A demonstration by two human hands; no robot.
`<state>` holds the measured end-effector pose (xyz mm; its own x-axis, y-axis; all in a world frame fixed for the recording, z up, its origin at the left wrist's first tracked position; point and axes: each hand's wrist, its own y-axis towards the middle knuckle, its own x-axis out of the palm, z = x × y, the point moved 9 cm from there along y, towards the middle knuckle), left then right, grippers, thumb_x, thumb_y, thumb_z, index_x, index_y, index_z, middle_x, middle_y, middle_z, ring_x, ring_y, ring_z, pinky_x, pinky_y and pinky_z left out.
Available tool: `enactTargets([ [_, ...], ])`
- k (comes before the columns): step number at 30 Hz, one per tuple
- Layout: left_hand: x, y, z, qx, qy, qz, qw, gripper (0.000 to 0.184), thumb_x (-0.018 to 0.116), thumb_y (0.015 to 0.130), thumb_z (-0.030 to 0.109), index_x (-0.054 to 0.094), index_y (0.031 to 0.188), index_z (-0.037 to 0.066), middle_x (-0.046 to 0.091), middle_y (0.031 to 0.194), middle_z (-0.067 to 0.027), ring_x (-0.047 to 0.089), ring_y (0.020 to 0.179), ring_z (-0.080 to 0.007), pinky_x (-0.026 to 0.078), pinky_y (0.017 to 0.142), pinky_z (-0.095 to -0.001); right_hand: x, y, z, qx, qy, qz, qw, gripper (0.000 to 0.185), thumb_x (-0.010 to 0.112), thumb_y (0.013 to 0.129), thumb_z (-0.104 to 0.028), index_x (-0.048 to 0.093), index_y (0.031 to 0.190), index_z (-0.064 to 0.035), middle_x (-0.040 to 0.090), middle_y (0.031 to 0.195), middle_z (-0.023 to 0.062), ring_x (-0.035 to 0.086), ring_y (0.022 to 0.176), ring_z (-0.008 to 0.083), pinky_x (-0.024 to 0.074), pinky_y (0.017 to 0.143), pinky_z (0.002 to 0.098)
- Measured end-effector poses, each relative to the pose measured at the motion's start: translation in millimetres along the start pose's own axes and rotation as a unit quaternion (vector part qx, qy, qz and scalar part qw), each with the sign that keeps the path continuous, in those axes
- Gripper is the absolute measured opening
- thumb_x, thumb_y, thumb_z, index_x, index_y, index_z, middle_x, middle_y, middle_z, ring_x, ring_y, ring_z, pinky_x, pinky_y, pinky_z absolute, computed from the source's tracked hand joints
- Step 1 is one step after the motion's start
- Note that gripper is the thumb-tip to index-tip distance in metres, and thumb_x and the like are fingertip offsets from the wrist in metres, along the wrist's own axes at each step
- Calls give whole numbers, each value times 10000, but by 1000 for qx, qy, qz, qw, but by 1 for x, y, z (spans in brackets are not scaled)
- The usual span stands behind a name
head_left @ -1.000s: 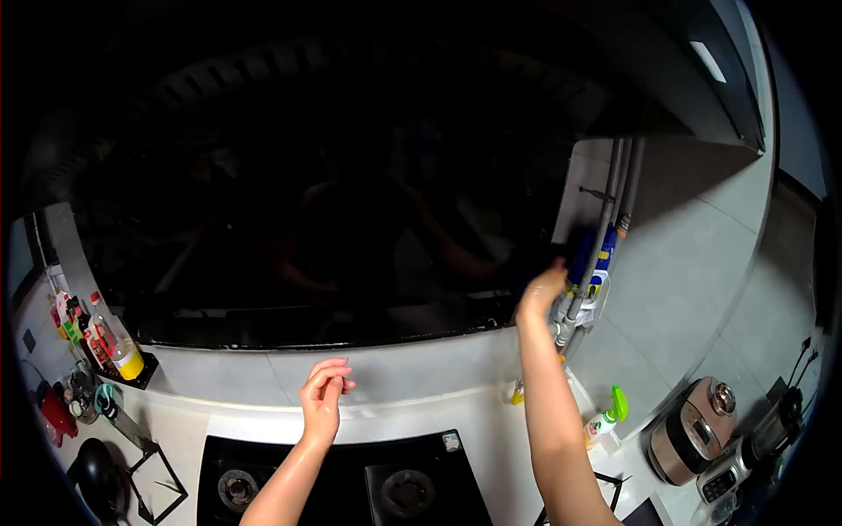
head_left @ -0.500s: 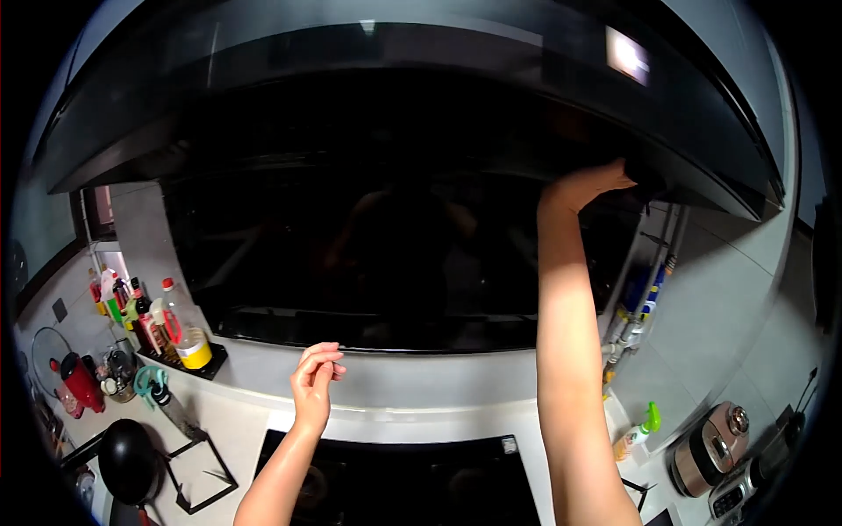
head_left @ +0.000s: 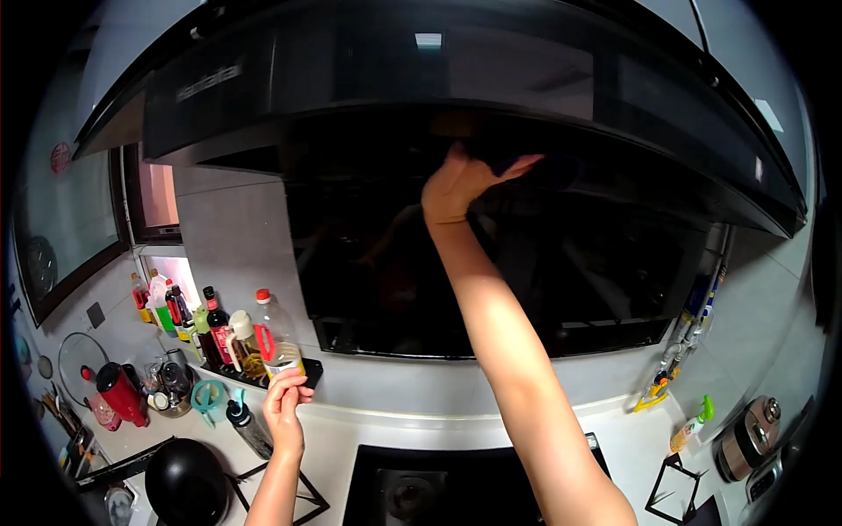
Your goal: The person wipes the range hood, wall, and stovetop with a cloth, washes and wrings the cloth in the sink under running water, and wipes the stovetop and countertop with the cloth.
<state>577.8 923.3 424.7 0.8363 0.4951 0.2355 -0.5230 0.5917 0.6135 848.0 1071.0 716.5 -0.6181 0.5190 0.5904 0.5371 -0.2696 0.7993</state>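
My right hand [head_left: 469,180] is raised under the black range hood [head_left: 368,79], in front of the glossy black back panel [head_left: 377,298]. Its fingers are bent round a dark, purplish cloth [head_left: 504,165] that mostly blends into the black surface. My left hand [head_left: 285,408] hovers over the counter, fingers loosely curled and apart, with nothing in it. Behind it, the clear oil bottle [head_left: 276,329] with a red cap and handle stands on a black tray [head_left: 313,374]; the hand appears not to grip it. The black cooktop [head_left: 373,465] lies below my arms.
Several sauce bottles [head_left: 215,324] line the left wall. A black wok [head_left: 186,482], a water bottle [head_left: 248,427] and a red appliance [head_left: 121,394] stand left. At right are a green-topped spray bottle [head_left: 693,427], a metallic cooker [head_left: 748,438] and wall pipes [head_left: 688,337].
My right hand has swept left along the hood's underside, from its right end toward the middle. My view has turned left, and my left hand is now in front of the oil bottle.
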Motion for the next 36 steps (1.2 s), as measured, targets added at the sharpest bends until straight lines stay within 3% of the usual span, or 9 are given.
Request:
enactTargets([
  [7,-88,12,5,-3,-4,45,999,169,453,869,67,606,886,-3,535,1089,-93,556,719,-119,459,632,-239,82,-93,-119,-129,33,-82,988,679,431,804,-338,261,1307,85,165,1371,342,146,1233,551,30,990,628],
  [9,-109,13,6,-5,14,54,998,172,451,870,75,603,891,-2,535,1090,-94,553,721,-117,456,632,-236,116,-123,-141,-120,-11,-295,948,628,462,775,-357,377,1287,-4,324,1315,244,320,1153,451,165,961,594],
  [13,-136,15,-2,-15,6,76,997,178,439,872,83,596,897,4,536,1093,-94,553,722,-114,448,631,-229,99,-117,-162,-242,-107,-145,954,514,505,718,-375,539,1180,-152,500,1197,25,473,979,211,276,903,475],
  [17,-121,13,-19,-41,-18,67,997,177,451,870,105,595,922,16,535,1116,-85,557,722,-114,449,632,-231,114,-143,-115,-453,-155,-335,811,403,409,843,-267,482,1236,-211,445,1297,-80,417,1117,78,257,963,361],
  [18,-110,12,-23,-49,-26,59,997,179,455,871,115,594,934,22,535,1125,-82,559,724,-114,450,633,-230,112,-132,-112,-392,-241,-572,679,401,358,873,-190,451,1262,-215,403,1340,-102,384,1169,37,247,979,295],
  [21,-67,8,-27,-61,-52,43,996,172,445,867,75,597,900,2,535,1099,-83,558,721,-123,448,649,-239,85,-118,-105,-584,-252,-338,693,392,366,870,-185,464,1248,-213,413,1329,-100,387,1167,46,251,979,262],
  [28,21,-6,-33,-70,-77,-14,994,166,447,860,44,605,890,3,550,1071,-90,562,719,-128,458,642,-241,35,-65,72,-343,-58,-609,713,283,382,866,-191,526,1109,-191,498,1197,-67,452,1062,83,295,955,272],
  [32,63,-14,-30,-66,-84,-40,994,172,445,853,26,612,889,5,548,1079,-90,567,717,-129,461,645,-242,-39,-9,150,-576,-376,-413,597,170,436,841,-191,566,949,-175,557,1051,-41,497,970,132,329,922,325],
  [36,96,-27,-30,-74,-76,-65,992,184,435,853,11,615,882,1,545,1084,-96,572,722,-136,461,650,-248,-99,47,149,-513,-288,-443,677,128,514,797,-208,628,830,-161,600,922,-17,510,961,165,347,892,358],
])
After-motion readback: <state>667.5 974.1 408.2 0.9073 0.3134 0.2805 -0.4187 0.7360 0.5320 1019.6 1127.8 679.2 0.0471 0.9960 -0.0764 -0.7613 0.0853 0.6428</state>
